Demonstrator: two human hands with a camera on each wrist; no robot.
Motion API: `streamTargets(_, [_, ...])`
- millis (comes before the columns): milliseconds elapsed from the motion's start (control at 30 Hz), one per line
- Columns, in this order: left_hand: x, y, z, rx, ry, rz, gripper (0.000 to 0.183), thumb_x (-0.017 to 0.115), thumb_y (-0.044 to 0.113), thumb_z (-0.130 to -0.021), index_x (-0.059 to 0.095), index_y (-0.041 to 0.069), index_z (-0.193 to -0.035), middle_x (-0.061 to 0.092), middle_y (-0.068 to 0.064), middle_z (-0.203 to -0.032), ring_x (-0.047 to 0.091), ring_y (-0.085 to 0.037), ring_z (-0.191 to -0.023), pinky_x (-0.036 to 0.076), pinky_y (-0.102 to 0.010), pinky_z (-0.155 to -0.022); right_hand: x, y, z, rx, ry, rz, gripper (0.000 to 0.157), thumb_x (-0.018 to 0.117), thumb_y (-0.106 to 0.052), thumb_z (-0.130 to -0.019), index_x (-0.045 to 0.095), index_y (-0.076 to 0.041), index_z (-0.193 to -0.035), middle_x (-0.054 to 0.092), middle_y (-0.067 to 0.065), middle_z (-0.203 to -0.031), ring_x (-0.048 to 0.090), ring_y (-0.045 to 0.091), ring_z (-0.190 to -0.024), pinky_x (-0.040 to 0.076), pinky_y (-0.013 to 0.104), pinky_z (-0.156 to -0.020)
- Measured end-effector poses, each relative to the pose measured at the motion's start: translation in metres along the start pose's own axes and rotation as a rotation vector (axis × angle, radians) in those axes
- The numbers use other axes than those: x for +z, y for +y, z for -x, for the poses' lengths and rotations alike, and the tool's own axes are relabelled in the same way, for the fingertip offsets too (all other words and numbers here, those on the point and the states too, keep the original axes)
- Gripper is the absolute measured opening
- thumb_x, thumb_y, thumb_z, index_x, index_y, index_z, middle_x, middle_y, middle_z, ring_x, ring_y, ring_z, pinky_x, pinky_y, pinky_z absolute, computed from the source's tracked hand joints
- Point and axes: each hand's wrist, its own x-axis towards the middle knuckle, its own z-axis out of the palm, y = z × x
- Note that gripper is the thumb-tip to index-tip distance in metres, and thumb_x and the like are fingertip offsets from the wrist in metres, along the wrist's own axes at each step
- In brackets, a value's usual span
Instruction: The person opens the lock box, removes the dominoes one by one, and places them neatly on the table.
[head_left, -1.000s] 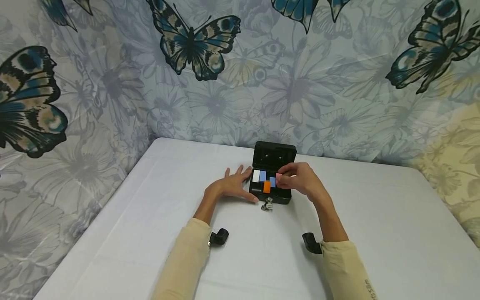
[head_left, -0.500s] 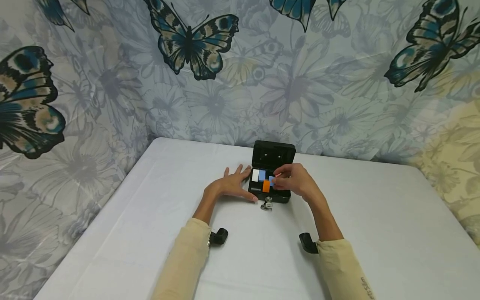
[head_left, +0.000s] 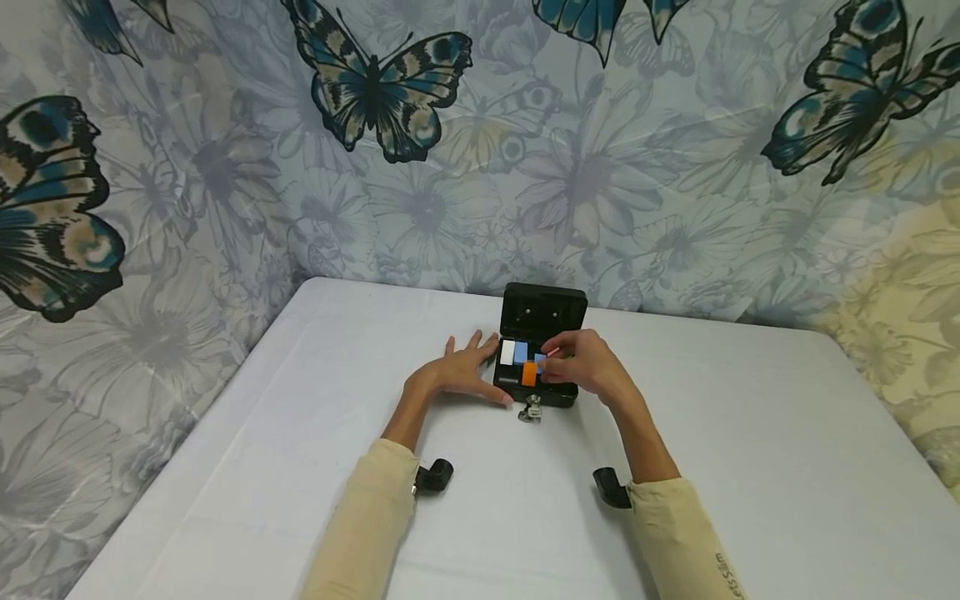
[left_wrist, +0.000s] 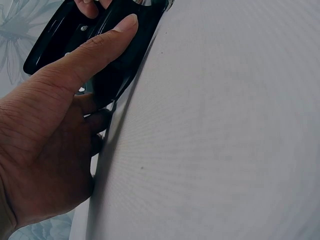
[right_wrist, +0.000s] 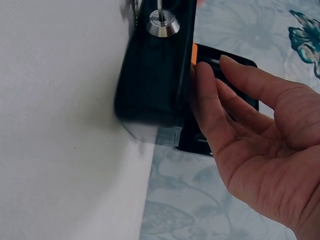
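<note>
A small black cash box (head_left: 538,398) lies with its lid (head_left: 543,308) raised, a key (head_left: 531,410) in its front lock. My left hand (head_left: 462,372) braces the box, fingers spread along its left side and the straight thumb (left_wrist: 127,24) at its front. Inside are a white block (head_left: 507,352), a blue one (head_left: 521,353) and an orange one (head_left: 529,374). My right hand (head_left: 588,367) reaches into the right half, fingers bent over another blue block (head_left: 540,362). A thin pinkish edge shows between its fingers. In the right wrist view its fingertips are partly behind the box wall.
A white-covered table (head_left: 465,533) carries the box near its back edge. Behind it hangs a butterfly-patterned cloth (head_left: 480,208). Black wrist mounts (head_left: 435,476) stick out from the beige sleeves (head_left: 367,517).
My right hand has shifted slightly left across the box, from the pink block to over the blue block. Less pink shows now. The left hand stays against the box.
</note>
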Motion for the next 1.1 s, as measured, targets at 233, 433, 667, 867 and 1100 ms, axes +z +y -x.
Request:
streamTargets(233, [0.0,-0.001,0.0,0.008,0.006,-0.003,0.116,0.079,0.056,-0.085,0.012,0.014,-0.169,0.004,-0.005,-0.179,-0.008,-0.026,-0.167,-0.015,-0.06,-0.132,0.005,-0.001,-0.001,0.001,-0.008,0.01,0.032,0.067,-0.002,-0.099,0.065,0.012,-0.128,0.07,0.028,-0.113,0.08,0.035,-0.094,0.066,0.04,-0.085])
streamTargets(433, [-0.001,0.0,0.001,0.007,-0.005,0.004,0.116,0.08,0.055,-0.085,0.012,0.014,-0.169,0.004,-0.005,-0.179,-0.009,-0.025,-0.167,-0.016,-0.059,-0.131,0.009,0.0,-0.003,0.011,-0.007,0.008,0.029,0.067,-0.001,-0.099,0.067,0.012,-0.125,0.072,0.026,-0.11,0.08,0.034,-0.093,0.066,0.038,-0.085])
streamTargets(667, [0.0,-0.002,0.001,0.006,-0.002,0.01,0.116,0.08,0.055,-0.085,0.012,0.015,-0.17,0.003,-0.004,-0.179,-0.009,-0.026,-0.167,-0.016,-0.059,-0.131,0.015,-0.001,-0.005,-0.004,0.002,0.042,0.028,0.067,0.0,-0.098,0.069,0.011,-0.124,0.073,0.028,-0.112,0.08,0.033,-0.092,0.067,0.038,-0.082])
streamTargets(867, [0.001,-0.002,0.0,0.006,-0.002,0.005,0.117,0.08,0.056,-0.085,0.011,0.015,-0.169,0.003,-0.005,-0.179,-0.008,-0.026,-0.167,-0.015,-0.06,-0.131,0.018,-0.002,-0.006,0.017,0.025,0.076,0.025,0.068,-0.001,-0.099,0.072,0.009,-0.121,0.074,0.027,-0.116,0.08,0.031,-0.093,0.066,0.036,-0.083])
streamTargets(1100, [0.0,-0.002,0.0,0.009,0.0,-0.001,0.116,0.079,0.056,-0.085,0.011,0.015,-0.17,0.003,-0.006,-0.179,-0.008,-0.026,-0.167,-0.015,-0.06,-0.131,0.022,-0.002,-0.006,0.019,0.052,0.096,0.024,0.069,0.0,-0.097,0.074,0.008,-0.119,0.074,0.026,-0.115,0.079,0.03,-0.092,0.067,0.037,-0.082])
